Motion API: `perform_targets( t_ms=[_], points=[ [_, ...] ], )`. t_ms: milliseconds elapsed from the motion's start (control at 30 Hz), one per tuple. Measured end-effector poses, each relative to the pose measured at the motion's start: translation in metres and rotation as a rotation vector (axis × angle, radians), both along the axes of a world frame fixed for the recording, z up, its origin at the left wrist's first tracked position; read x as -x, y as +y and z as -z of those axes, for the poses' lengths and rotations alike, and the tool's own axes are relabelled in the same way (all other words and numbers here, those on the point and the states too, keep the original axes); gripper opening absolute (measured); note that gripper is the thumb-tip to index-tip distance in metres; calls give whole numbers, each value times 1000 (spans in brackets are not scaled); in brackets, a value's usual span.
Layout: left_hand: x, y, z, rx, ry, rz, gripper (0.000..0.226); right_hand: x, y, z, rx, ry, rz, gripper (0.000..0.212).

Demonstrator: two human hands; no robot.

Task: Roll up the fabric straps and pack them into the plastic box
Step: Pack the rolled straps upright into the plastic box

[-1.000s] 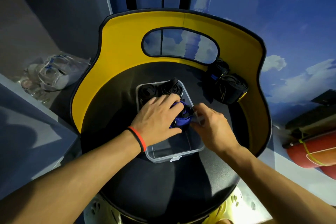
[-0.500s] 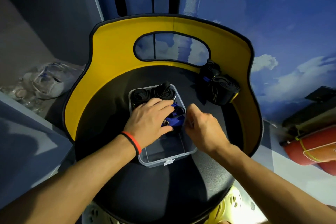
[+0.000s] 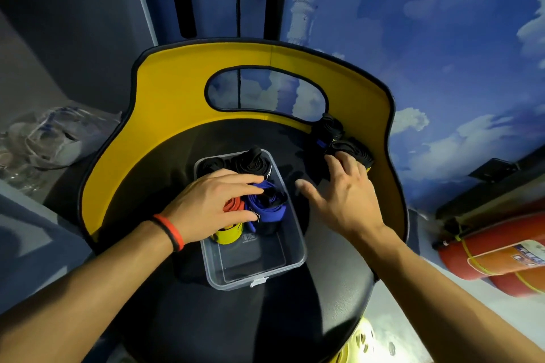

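Fabric straps already rolled sit in the far half of the plastic box [image 3: 256, 276], which lies at the middle of the chair seat [image 3: 236, 321]; the box's near half shows only bare floor. Just past that bare part, the left hand [image 3: 211, 205] lies flat over a cluster of rolls: a yellow roll [image 3: 228, 235], an orange one [image 3: 233, 204] and a blue strap [image 3: 267, 207]. Its fingers [image 3: 244, 181] are stretched out and pressing down rather than gripping. Beyond them, two black rolls [image 3: 250, 166] fill the box's far end. Further out, toward the seat's far right edge, the right hand [image 3: 346, 196] reaches with fingers [image 3: 339, 160] spread apart, their tips at a heap of loose black straps [image 3: 334, 134] piled against the yellow backrest [image 3: 177, 91]; it holds nothing yet. The blue strap looks loosely wound, with flaps sticking out, so it would likely spring open if the pressing hand lifts. The black heap seems tangled; pulled with one hand it may come away in a bunch, or slide off the seat's right edge. A sideways tug could also shift the light box.
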State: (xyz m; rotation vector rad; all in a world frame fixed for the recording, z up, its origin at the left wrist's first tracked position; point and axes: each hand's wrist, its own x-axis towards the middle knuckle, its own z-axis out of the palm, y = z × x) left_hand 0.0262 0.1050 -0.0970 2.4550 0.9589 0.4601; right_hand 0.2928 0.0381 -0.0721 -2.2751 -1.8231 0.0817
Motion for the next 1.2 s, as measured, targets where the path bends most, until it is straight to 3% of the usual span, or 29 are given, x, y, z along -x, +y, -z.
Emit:
perform_targets(
  t_ms=[67,200,333,433,633,800,967,1200],
  points=[
    [1,1,-1,19,-25,-4,44,-11,9,1,1,-53,82,89],
    [0,5,-1,58,-42,-18,41,-28,17,10,204,-33,149,93],
    [0,6,1,81,-73,-25,40,-30,19,18,114,-72,184,89],
    [1,6,0,94,-76,-31,39,-29,19,19,-1,-15,194,65],
    [0,5,2,90,-83,-33,38,-31,20,22,-12,110,163,55],
    [0,4,-1,96,-80,-32,40,-38,16,28,-95,78,182,65],
    [-1,5,-4,111,-71,-22,41,-37,11,23,-64,182,159,99],
    [-1,4,-5,116,-48,-21,41,-12,-10,4,-56,352,44,88]
  ],
)
